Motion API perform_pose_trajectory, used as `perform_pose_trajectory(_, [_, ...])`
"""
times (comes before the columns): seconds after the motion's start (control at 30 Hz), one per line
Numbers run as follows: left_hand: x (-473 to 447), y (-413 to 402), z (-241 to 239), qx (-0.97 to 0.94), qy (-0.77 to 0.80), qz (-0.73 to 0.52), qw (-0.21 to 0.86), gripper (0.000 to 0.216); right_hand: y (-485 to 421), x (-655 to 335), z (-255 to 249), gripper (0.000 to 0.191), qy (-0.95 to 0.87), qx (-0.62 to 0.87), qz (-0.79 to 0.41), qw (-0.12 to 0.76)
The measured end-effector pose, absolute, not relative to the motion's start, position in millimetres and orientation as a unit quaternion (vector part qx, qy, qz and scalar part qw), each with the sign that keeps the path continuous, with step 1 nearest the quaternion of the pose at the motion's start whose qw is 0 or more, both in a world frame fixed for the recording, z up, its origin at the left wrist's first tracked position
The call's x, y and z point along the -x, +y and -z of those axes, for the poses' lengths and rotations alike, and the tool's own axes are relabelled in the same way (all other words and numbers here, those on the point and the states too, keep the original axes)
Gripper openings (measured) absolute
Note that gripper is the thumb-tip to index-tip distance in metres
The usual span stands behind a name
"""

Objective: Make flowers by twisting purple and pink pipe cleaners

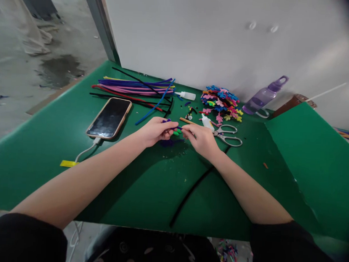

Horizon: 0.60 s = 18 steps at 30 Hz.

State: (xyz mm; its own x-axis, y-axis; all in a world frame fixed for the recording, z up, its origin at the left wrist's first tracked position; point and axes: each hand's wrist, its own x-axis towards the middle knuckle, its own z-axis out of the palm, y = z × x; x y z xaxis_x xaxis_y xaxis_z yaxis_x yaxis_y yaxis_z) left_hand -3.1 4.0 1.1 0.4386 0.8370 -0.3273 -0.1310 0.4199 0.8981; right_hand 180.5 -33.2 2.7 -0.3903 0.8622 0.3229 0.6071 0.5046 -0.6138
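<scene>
Between my two hands runs a purple pipe cleaner point(178, 127). My left hand point(159, 131) pinches one stretch of it between thumb and fingers, and my right hand point(199, 138) grips the other end. Just under the fingertips a bright green fuzzy piece point(176, 133) shows; I cannot tell whether it is joined to the purple one. More purple fuzzy material point(167, 142) lies on the table below my left hand. Close beyond my right hand are a white glue bottle point(207, 122), scissors point(229, 135) with grey handles and a thin brown stick point(187, 120).
Bundled pipe cleaners point(136, 85) lie at the back left, near a phone point(109, 118) with a cable. Another small white bottle point(188, 95), a pile of colourful fuzzy flowers point(220, 100) and a purple water bottle point(261, 96) stand behind. A black pipe cleaner point(189, 192) lies in front; a green panel point(314, 151) borders the right.
</scene>
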Motion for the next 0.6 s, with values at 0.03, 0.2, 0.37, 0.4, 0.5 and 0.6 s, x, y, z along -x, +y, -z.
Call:
perform_pose_trajectory(0.03, [3,4,-2,-0.406,0.411,-0.323,0.75,0.021,-34,-180,-2,0.023,-0.821,0.452,-0.152,0.315])
perform_pose_trajectory(0.2, [3,3,-1,-0.445,0.423,-0.332,0.716,0.025,-32,-180,1,0.023,-0.777,0.47,-0.253,0.335])
perform_pose_trajectory(0.37, [4,5,-2,-0.551,0.388,-0.387,0.629,0.042,-25,-183,-2,0.018,-0.576,0.442,-0.587,0.359])
perform_pose_trajectory(0.4, [4,4,-3,-0.582,0.365,-0.388,0.614,0.041,-25,-183,-3,0.017,-0.535,0.428,-0.638,0.352])
perform_pose_trajectory(0.5, [6,2,-5,-0.669,0.323,-0.363,0.562,0.031,-27,-184,-8,0.014,-0.449,0.379,-0.749,0.305])
perform_pose_trajectory(0.6, [8,1,-5,-0.707,0.343,-0.339,0.517,0.022,-29,-184,-11,0.015,-0.417,0.352,-0.789,0.283])
